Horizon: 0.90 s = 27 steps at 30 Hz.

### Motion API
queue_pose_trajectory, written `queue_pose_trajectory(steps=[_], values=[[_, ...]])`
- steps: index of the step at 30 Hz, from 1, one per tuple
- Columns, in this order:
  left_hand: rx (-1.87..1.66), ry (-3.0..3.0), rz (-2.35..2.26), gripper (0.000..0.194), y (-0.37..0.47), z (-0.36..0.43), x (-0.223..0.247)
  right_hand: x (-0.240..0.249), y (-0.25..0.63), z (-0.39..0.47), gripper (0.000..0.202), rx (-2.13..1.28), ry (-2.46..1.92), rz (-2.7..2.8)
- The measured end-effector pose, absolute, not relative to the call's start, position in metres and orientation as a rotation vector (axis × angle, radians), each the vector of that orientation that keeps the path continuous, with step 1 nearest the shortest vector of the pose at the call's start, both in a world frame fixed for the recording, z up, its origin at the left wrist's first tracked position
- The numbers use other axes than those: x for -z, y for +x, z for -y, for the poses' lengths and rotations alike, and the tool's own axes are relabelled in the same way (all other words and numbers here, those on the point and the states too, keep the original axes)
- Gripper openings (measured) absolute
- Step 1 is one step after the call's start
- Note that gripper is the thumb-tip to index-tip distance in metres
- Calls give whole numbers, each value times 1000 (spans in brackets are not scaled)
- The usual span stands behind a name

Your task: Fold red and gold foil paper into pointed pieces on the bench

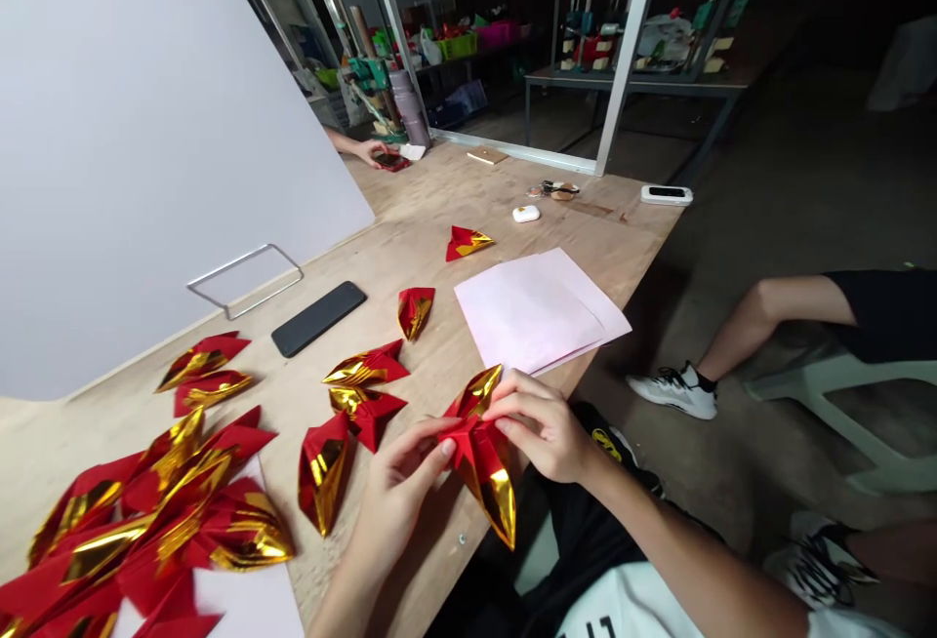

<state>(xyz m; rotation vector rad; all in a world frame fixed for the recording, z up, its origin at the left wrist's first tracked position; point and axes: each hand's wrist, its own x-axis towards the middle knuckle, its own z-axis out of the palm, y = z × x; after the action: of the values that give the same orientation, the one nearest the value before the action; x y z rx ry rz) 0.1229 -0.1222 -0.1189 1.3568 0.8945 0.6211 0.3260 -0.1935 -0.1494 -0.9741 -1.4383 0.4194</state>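
A folded red and gold paper piece [483, 458] is held between both hands, over the near edge of the table. My left hand [410, 472] pinches its left side with thumb and fingers. On the upper right part, the fingertips of my right hand [538, 423] press the paper. One gold-lined flap points up and another points down toward me. Several similar folded paper pieces [326, 472] lie left of my hands, and a large pile of them [161, 511] covers the front left. Just beyond my right hand is a stack of pale pink paper sheets [538, 306].
On the wooden table [410, 238] lie a black phone [319, 318], a white earbud case [525, 214] and keys [560, 190]. A white board [161, 150] stands at left. Another person's hand [373, 152] is at the back. A person's leg [776, 321] and a plastic stool [841, 384] are at right.
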Motion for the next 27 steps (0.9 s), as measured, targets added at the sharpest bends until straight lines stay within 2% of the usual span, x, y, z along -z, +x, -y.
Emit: queue_pose_trajectory(steps=[11,20,27], values=[[-655,1207,-1012,40,121,127,113,132,318,189,14,-629,-1062,1284],[-466,1385,-952,38,118,122,104,142,307,191,15,-608,-1053,1255],[-448,1425,-872,39,122,125,101,144,310,193,16,-545,-1036,1256]])
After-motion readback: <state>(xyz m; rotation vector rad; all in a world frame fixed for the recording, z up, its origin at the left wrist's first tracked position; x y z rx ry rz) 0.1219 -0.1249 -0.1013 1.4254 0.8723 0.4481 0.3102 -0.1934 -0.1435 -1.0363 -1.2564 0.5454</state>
